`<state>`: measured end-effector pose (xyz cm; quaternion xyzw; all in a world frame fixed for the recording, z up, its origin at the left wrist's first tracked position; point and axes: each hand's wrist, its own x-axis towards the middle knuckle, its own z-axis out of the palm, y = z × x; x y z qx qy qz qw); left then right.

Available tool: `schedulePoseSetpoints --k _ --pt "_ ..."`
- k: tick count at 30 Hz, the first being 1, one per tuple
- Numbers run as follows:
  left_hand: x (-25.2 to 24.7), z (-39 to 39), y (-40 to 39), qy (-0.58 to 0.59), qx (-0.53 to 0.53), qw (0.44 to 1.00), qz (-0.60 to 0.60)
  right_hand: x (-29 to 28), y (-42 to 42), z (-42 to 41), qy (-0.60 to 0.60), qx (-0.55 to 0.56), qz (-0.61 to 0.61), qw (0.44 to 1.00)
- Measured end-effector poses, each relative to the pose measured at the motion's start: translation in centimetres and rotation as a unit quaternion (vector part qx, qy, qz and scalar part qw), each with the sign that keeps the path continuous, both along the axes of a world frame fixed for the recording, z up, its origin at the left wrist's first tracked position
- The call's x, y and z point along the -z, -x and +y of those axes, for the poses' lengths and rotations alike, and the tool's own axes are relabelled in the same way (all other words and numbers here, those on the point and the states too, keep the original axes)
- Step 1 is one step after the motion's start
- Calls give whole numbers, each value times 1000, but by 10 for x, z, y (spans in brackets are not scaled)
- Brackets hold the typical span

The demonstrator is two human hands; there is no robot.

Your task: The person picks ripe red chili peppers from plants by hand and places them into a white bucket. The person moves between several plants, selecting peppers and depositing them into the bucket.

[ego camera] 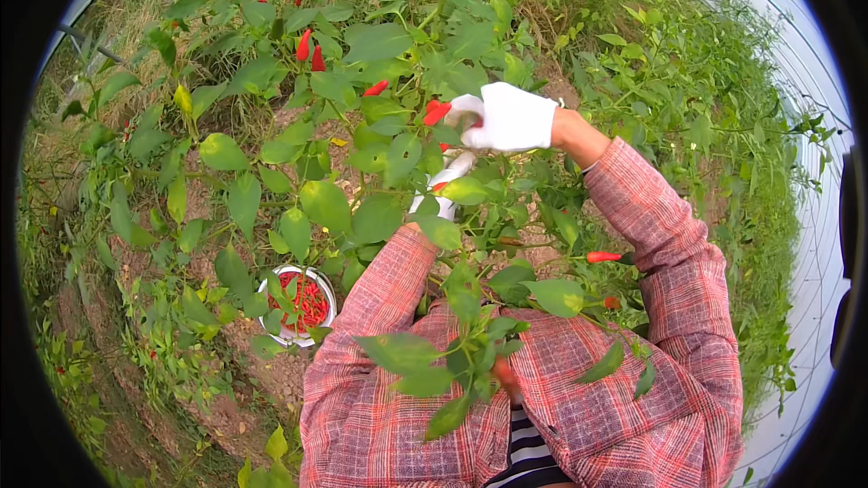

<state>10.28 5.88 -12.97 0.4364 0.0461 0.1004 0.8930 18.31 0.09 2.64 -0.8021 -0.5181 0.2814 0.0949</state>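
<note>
My right hand (512,118), in a white glove, is among the leaves of a chili pepper plant (380,217) with its fingers curled. A bit of red chili pepper (477,123) shows inside those fingers. Just left of the fingertips are red chili peppers (437,112). Lower down, my left hand (451,179), also white-gloved, reaches up behind leaves that cover much of it. One red pepper (439,186) shows against that glove; whether the hand grips anything is hidden.
A white bucket (331,305) holding many picked red chilies stands on the soil at lower left, partly behind leaves. More ripe peppers (310,51) hang at upper left, and one pepper (603,257) is by my right sleeve. Stems cross before my chest. Plastic greenhouse sheeting (814,217) curves along the right.
</note>
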Motion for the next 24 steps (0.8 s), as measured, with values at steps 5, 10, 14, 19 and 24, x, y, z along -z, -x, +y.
schedulePoseSetpoints --k 5,10,14,19,24 --pt "-2 5 12 -72 -36 996 28 26 9 19 98 -69 -61 991" --pt "-12 9 25 -166 -73 981 63 48 0 19 32 -45 -48 997" --pt "-13 6 30 -246 -100 956 121 60 -5 11 -10 71 6 997" --pt "7 10 31 82 -132 985 79 93 -20 -4 -144 87 149 975" --pt "10 16 29 100 -85 989 74 94 -23 -19 -143 101 237 955"
